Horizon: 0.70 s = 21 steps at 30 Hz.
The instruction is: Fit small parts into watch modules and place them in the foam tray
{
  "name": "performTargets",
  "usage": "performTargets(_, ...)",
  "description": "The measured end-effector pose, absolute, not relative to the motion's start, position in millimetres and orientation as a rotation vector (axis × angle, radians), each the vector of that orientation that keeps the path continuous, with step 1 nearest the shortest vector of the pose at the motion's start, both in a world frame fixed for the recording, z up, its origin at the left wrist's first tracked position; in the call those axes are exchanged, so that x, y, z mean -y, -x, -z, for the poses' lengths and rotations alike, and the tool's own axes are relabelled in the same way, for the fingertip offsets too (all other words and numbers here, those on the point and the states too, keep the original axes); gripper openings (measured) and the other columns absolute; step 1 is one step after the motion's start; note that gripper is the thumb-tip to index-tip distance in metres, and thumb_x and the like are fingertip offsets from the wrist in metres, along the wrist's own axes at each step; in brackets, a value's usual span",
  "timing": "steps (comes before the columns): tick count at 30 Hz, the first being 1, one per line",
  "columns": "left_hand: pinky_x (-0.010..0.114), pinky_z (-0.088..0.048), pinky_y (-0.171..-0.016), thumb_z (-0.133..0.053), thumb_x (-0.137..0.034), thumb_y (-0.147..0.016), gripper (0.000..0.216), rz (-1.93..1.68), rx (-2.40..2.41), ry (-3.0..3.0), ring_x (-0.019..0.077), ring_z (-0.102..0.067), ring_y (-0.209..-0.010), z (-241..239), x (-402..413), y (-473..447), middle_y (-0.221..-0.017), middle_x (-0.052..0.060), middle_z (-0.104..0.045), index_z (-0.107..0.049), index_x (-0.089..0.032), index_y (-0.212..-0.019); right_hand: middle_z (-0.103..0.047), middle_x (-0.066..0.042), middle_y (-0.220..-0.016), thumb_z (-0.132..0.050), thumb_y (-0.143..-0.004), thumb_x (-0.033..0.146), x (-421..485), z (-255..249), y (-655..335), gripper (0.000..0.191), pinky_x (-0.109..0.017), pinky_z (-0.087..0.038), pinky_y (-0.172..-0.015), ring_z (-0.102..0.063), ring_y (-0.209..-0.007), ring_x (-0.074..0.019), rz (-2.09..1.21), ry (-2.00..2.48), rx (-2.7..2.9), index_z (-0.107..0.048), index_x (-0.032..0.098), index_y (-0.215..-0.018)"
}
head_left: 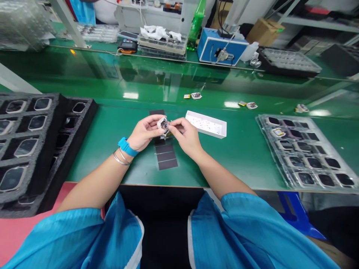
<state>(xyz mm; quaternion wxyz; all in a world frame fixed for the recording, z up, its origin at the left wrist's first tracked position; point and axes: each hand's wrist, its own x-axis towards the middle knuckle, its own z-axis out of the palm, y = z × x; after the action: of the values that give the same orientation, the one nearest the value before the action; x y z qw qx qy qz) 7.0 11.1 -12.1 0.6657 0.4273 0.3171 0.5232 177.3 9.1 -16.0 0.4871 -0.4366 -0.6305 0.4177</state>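
Centrally, small white-rimmed casing (163, 124) held above the green worktop (241, 157), clamped between left grip (144, 132) and right grip (186, 137), fingers closed on its edges. Shallow white tray (206, 124) just beside right grip; dark film strips (165, 156) below; black foam tray (81, 112) at far left.

On the desk (230, 164), a foam tray (81, 119) sits at far left, its cells holding watch casings (25, 148). A clear blister tray (283, 118) lies at right. Between them, the left hand (144, 132) and right hand (186, 136) meet around a small module (163, 124), above a column of film strips (165, 157). A shallow box (206, 124) lies just right of the strips, behind the right hand. Farther back, a bench instrument (221, 46) stands beside a plastic bottle (249, 51).
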Motion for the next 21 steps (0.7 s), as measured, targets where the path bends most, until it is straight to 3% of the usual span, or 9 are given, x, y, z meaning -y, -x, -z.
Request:
performTargets(4,0.023,-0.057,-0.075,-0.092,-0.021,-0.054,0.050,-1.204,-0.687,-0.896,0.0162,-0.069,-0.083,10.0,-13.9,-3.3,-0.093,0.006,-0.073,-0.070,-0.016,-0.098,-0.070,-0.001,-0.092,-0.078,-0.073,0.033,-18.7,18.1,-179.4,0.033,-0.031,-0.059,-0.078,-0.069,-0.084,-0.0155,-1.836,0.951,1.251,-0.058,0.021,-0.096)
performTargets(7,0.028,-0.057,-0.083,-0.091,-0.023,-0.056,0.049,-1.225,-0.675,-0.833,0.0192,-0.070,-0.090,10.1,-18.4,2.9,-0.094,0.007,-0.073,-0.070,-0.015,-0.098,-0.070,-0.002,-0.082,-0.081,-0.069,0.023,-24.5,14.8,-187.8,0.027,-0.024,-0.059,-0.069,-0.068,-0.072,-0.0118,-1.986,1.009,1.192,-0.063,0.016,-0.089)
performTargets(11,0.030,-0.059,-0.082,-0.090,-0.022,-0.057,0.047,-1.152,-0.681,-0.793,0.0195,-0.070,-0.087,9.8,-20.5,7.4,-0.093,0.008,-0.073,-0.069,-0.013,-0.099,-0.065,0.003,-0.070,-0.081,-0.070,0.024,-26.4,1.4,-204.2,0.029,-0.019,-0.055,-0.055,-0.061,-0.057,-0.0073,-1.873,0.924,1.237,-0.066,0.018,-0.093)
performTargets(15,0.028,-0.061,-0.072,-0.089,-0.020,-0.057,0.048,-1.010,-0.692,-0.776,0.0190,-0.070,-0.081,8.6,-17.0,4.0,-0.091,0.007,-0.072,-0.069,-0.013,-0.100,-0.067,0.000,-0.077,-0.083,-0.068,0.036,-23.3,-8.3,-212.8,0.034,-0.024,-0.057,-0.064,-0.063,-0.066,-0.0103,-1.768,0.766,1.426,-0.069,0.017,-0.091)
performTargets(21,0.024,-0.061,-0.063,-0.086,-0.015,-0.060,0.049,-0.866,-0.666,-0.789,0.0192,-0.071,-0.078,9.8,-13.0,-2.3,-0.089,0.005,-0.071,-0.067,-0.015,-0.106,-0.068,-0.005,-0.097,-0.061,-0.089,0.047,-17.6,-0.4,-199.0,0.028,-0.033,-0.054,-0.079,-0.062,-0.092,-0.0180,-0.878,0.858,1.790,-0.071,0.022,-0.097)
